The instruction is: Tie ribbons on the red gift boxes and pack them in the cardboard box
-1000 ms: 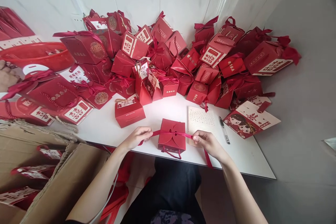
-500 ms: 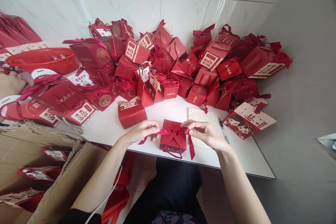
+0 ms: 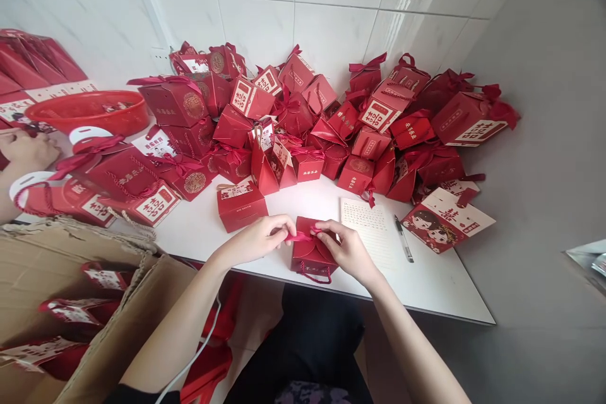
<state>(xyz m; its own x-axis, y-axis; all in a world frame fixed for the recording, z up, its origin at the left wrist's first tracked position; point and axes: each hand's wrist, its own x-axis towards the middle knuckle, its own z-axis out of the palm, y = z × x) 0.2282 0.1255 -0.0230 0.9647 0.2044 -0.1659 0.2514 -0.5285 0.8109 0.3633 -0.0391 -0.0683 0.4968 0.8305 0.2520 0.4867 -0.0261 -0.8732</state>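
A small red gift box (image 3: 313, 260) with a rope handle stands at the table's front edge. Across its top runs a dark pink ribbon (image 3: 300, 237). My left hand (image 3: 266, 237) pinches the ribbon at the box's left side. Over the top right of the box, my right hand (image 3: 343, 246) has its thumb and finger closed on the ribbon near the middle. The ribbon's loose ends are mostly hidden by my hands. Another red box (image 3: 242, 207) with a printed label sits just behind my left hand.
Red gift boxes (image 3: 307, 170) are heaped along the tiled wall. A lined notepad (image 3: 364, 221) and a pen (image 3: 404, 240) lie on the right. On the left are a red basin (image 3: 89, 112), a cardboard box (image 3: 156, 290) and another person's hand (image 3: 31, 150).
My right hand has moved left over the box, bringing the ribbon toward the middle. My left hand keeps its pinch. The view has shifted slightly.
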